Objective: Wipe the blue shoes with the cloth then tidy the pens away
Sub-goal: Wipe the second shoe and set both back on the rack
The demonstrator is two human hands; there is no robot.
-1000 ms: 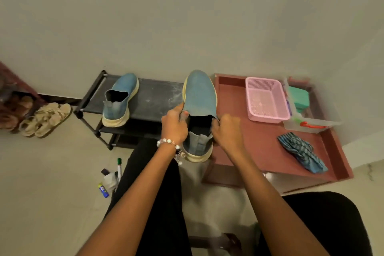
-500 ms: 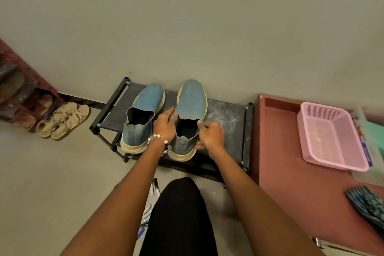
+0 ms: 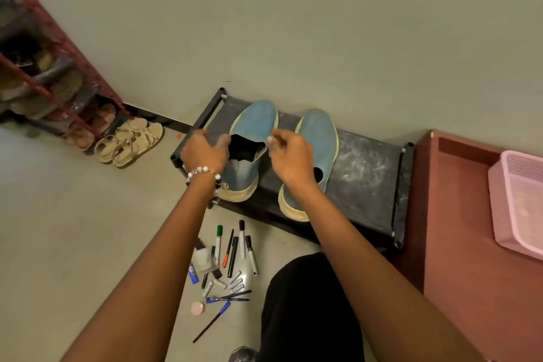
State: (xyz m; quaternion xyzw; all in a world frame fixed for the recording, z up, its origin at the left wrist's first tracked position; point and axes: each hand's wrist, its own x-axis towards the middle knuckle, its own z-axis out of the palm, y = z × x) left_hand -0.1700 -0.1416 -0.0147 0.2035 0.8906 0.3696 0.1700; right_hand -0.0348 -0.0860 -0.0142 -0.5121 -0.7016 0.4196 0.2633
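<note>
Both hands, left hand (image 3: 205, 150) and right hand (image 3: 289, 156), are now closing in on the left shoe (image 3: 249, 144), neither gripping yet; the right shoe (image 3: 316, 153) is already back on the rack (image 3: 367, 173), the pens (image 3: 232, 261) waiting below.

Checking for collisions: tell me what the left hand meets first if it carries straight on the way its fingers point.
Probably the left blue shoe: the left hand points at its opening, though depth is unclear.

Your rack top (image 3: 367, 173) is bare right of the shoes (image 3: 318, 138); pens (image 3: 235, 256) (loose heap) clutter floor (image 3: 73, 229) below, wall (image 3: 293, 23) blocks behind.
</note>
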